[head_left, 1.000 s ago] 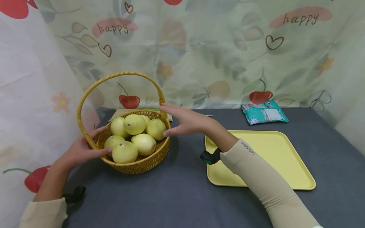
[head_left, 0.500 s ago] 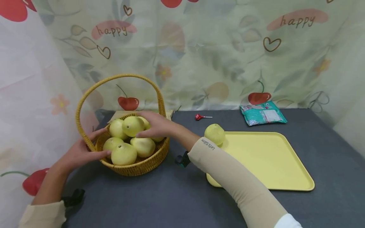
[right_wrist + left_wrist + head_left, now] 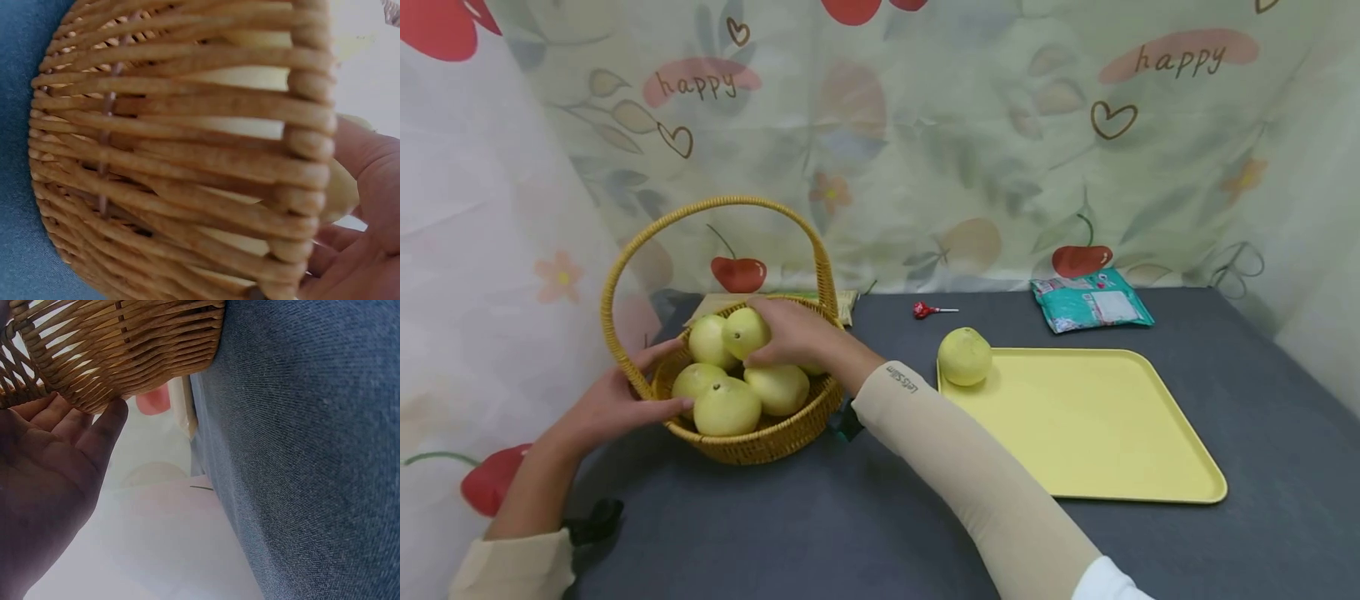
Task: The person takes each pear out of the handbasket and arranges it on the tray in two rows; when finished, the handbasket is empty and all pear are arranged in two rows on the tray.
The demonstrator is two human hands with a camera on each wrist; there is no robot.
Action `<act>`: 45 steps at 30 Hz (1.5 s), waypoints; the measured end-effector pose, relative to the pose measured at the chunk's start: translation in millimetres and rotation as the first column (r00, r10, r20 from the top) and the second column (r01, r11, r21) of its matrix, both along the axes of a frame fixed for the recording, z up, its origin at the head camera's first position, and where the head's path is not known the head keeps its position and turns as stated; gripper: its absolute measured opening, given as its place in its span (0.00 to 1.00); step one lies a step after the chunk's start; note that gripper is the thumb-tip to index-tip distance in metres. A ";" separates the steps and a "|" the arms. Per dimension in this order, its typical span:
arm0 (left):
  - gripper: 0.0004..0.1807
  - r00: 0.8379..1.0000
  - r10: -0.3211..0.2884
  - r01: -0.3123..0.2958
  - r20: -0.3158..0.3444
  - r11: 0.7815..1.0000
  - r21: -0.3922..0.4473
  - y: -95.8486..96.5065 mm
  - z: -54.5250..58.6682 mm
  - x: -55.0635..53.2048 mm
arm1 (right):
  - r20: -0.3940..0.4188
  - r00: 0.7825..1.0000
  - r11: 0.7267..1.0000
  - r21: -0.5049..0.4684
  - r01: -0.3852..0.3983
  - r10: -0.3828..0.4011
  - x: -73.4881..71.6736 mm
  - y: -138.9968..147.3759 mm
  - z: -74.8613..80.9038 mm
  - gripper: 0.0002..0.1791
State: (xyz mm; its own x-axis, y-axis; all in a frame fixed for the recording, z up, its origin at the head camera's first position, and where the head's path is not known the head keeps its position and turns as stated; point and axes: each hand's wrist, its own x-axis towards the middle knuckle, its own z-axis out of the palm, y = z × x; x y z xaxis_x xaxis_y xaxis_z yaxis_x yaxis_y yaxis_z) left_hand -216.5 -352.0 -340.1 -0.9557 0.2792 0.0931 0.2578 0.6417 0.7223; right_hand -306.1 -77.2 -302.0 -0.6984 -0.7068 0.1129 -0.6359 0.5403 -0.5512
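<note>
A wicker basket [image 3: 752, 450] with a tall arched handle stands on the left of the table, filled with several pale yellow-green round fruits [image 3: 727, 407]. My left hand [image 3: 613, 408] holds the basket's left rim by the foot of the handle; in the left wrist view its fingers lie along the woven edge. Reaching over the right rim, my right hand [image 3: 797, 335] grips a round fruit [image 3: 745, 333] on top of the pile, thumb at the near side and fingers behind. The right wrist view shows mostly basket weave [image 3: 187, 137], which hides part of that hand.
A yellow tray [image 3: 1097, 425] lies right of the basket, one round fruit [image 3: 965, 357] at its back left corner. Behind are a red lollipop [image 3: 922, 310] and a teal packet [image 3: 1092, 300]. A flat beige packet [image 3: 848, 307] shows behind the basket, before a printed curtain [image 3: 925, 167].
My right hand has moved left from beside the basket's right rim onto the top fruit and taken hold of it. The left hand has stayed at the rim.
</note>
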 end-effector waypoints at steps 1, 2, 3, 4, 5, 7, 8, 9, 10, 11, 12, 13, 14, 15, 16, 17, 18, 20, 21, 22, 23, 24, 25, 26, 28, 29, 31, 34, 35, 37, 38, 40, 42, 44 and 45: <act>0.47 1.000 0.000 0.000 0.003 1.000 0.004 0.2 -0.5 -0.1 | 0.003 1.000 1.000 -0.006 -0.003 0.003 -0.9 0.1 -0.5 0.39; 0.47 1.000 -0.001 0.001 0.005 1.000 0.006 0.3 -1.0 -0.2 | 0.007 1.000 1.000 -0.012 -0.005 0.005 -2.1 -0.1 -1.3 0.39; 0.47 1.000 0.000 0.000 0.008 1.000 0.008 0.3 -1.4 -0.3 | 0.008 1.000 1.000 -0.016 -0.007 0.007 -3.0 -0.2 -2.0 0.40; 0.47 1.000 -0.001 0.000 0.010 1.000 0.010 0.5 -1.5 -0.2 | 0.010 1.000 1.000 -0.020 -0.009 0.010 -3.8 -0.3 -2.7 0.41; 0.47 1.000 0.000 0.000 0.011 1.000 0.011 0.4 -1.6 -0.3 | 0.008 1.000 1.000 -0.024 -0.016 0.016 -4.4 -0.6 -3.3 0.42; 0.47 1.000 -0.001 0.001 0.004 1.000 0.011 0.5 -1.4 -0.4 | -0.006 1.000 0.999 -0.033 -0.028 0.028 -5.6 -1.2 -4.7 0.42; 0.47 1.000 0.000 0.000 0.002 1.000 0.010 0.5 -1.2 -0.3 | -0.013 0.999 0.999 -0.040 -0.033 0.032 -6.0 -1.4 -5.5 0.41; 0.47 1.000 0.000 0.000 -0.001 1.000 0.012 0.4 -1.1 -0.3 | -0.016 0.999 0.998 -0.050 -0.034 0.033 -6.3 -1.5 -6.2 0.41; 0.47 1.000 -0.001 0.001 -0.002 1.000 0.011 0.5 -1.0 -0.1 | -0.016 0.999 0.998 -0.061 -0.032 0.031 -6.6 -1.3 -7.2 0.40; 0.47 1.000 0.000 0.001 -0.003 1.000 0.011 0.7 -1.0 0.0 | -0.014 1.000 0.997 -0.072 -0.029 0.028 -6.9 -0.9 -8.3 0.40; 0.47 1.000 0.000 0.000 0.000 1.000 0.009 0.9 -1.0 0.1 | -0.007 1.000 0.996 -0.085 -0.021 0.021 -7.1 -0.2 -9.5 0.40; 0.46 1.000 -0.001 0.000 0.002 1.000 0.010 1.2 -1.1 0.3 | 0.001 1.000 0.995 -0.098 -0.012 0.013 -7.4 0.8 -10.6 0.40; 0.46 1.000 0.001 -0.001 0.004 1.000 0.009 1.6 -1.3 0.5 | 0.010 1.000 0.994 -0.113 -0.004 0.005 -7.7 1.9 -12.0 0.40; 0.46 1.000 0.001 -0.001 0.006 1.000 0.009 2.0 -1.4 0.7 | 0.022 1.000 0.992 -0.125 0.005 -0.002 -7.6 3.3 -12.7 0.40; 0.46 1.000 0.001 -0.001 0.007 1.000 0.009 2.5 -1.3 0.8 | 0.029 1.000 0.991 -0.137 0.006 -0.002 -7.9 4.8 -13.2 0.40; 0.46 1.000 -0.001 0.000 0.005 1.000 0.010 2.7 -1.3 0.7 | 0.030 1.000 0.989 -0.146 0.006 -0.002 -8.1 6.3 -13.4 0.40; 0.46 1.000 -0.003 0.003 0.003 1.000 0.011 2.9 -1.2 0.7 | 0.034 0.999 0.988 -0.157 0.006 -0.001 -8.3 7.7 -13.3 0.40; 0.46 1.000 -0.005 0.005 -0.002 1.000 0.010 2.9 -1.1 0.4 | 0.035 0.999 0.983 -0.183 -0.005 0.012 -8.2 10.9 -12.9 0.40; 0.46 1.000 -0.006 0.006 -0.003 1.000 0.010 2.9 -0.9 0.2 | 0.039 0.999 0.979 -0.202 -0.016 0.025 -8.0 12.8 -12.2 0.40; 0.46 1.000 -0.007 0.007 -0.005 1.000 0.008 2.9 -0.8 0.1 | 0.036 0.999 0.976 -0.218 -0.024 0.033 -8.2 14.8 -11.8 0.39; 0.46 1.000 -0.007 0.007 -0.005 1.000 0.004 2.7 -0.9 -0.1 | 0.034 0.999 0.974 -0.226 -0.018 0.027 -7.3 17.2 -11.3 0.39; 0.46 1.000 -0.006 0.006 -0.006 1.000 -0.001 2.8 -0.7 -0.1 | 0.030 0.999 0.972 -0.235 -0.011 0.019 -6.4 19.9 -10.6 0.39; 0.46 1.000 -0.005 0.005 -0.007 1.000 -0.006 2.7 -0.5 -0.1 | 0.022 1.000 0.970 -0.243 -0.001 0.006 -5.3 22.8 -9.8 0.38; 0.46 1.000 -0.005 0.005 -0.007 1.000 -0.009 2.7 -0.4 -0.3 | 0.012 1.000 0.969 -0.248 0.011 -0.008 -4.2 25.9 -8.6 0.38; 0.46 1.000 -0.005 0.005 -0.008 1.000 -0.013 2.5 0.1 -0.6 | -0.007 0.999 0.967 -0.252 0.050 -0.053 -1.1 32.3 -5.7 0.37; 0.46 1.000 -0.004 0.004 -0.009 1.000 -0.013 2.4 0.5 -0.8 | -0.015 0.997 0.965 -0.253 0.070 -0.076 0.5 35.3 -4.5 0.37; 0.45 1.000 -0.004 0.004 -0.015 1.000 -0.010 1.9 0.9 -1.2 | -0.020 0.995 0.957 -0.274 0.089 -0.098 3.1 41.3 -2.7 0.38; 0.45 1.000 0.000 0.000 -0.020 1.000 -0.013 1.3 0.9 -1.7 | -0.012 0.993 0.945 -0.309 0.108 -0.117 7.7 50.6 -1.6 0.39; 0.45 1.000 -0.001 0.001 -0.020 1.000 -0.014 1.2 0.6 -1.8 | -0.007 0.993 0.940 -0.323 0.111 -0.119 9.2 53.9 -1.8 0.38; 0.45 1.000 0.000 0.000 -0.018 1.000 -0.018 0.9 -0.2 -1.8 | 0.011 0.993 0.929 -0.350 0.117 -0.121 12.8 60.7 -1.8 0.38; 0.45 1.000 0.000 0.000 -0.017 1.000 -0.018 0.8 -0.7 -1.6 | 0.021 0.993 0.923 -0.365 0.118 -0.119 14.6 64.0 -1.8 0.37; 0.45 1.000 0.003 -0.004 -0.016 1.000 -0.022 0.7 -1.4 -1.1 | 0.032 0.993 0.912 -0.391 0.120 -0.117 17.6 70.4 -1.6 0.36; 0.45 1.000 0.005 -0.005 -0.019 1.000 -0.019 0.5 -1.8 -0.5 | 0.034 0.992 0.904 -0.408 0.125 -0.122 20.6 76.7 -0.8 0.35; 0.45 1.000 0.004 -0.004 -0.022 1.000 -0.018 0.5 -1.8 -0.1 | 0.025 0.991 0.900 -0.416 0.129 -0.130 23.0 83.2 -0.3 0.34; 0.45 1.000 0.004 -0.005 -0.023 1.000 -0.018 0.5 -1.8 0.0 | 0.015 0.991 0.900 -0.417 0.130 -0.136 24.1 86.4 0.1 0.34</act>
State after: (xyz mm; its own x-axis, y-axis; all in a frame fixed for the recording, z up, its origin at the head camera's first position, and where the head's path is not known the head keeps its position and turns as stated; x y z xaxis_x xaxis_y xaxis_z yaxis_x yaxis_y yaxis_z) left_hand -216.6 -351.4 -341.9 -0.9546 0.2768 0.1102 0.2715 0.6560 0.7042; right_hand -281.9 9.2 -302.0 -0.7786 -0.4942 0.3867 -0.5837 0.3440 -0.7355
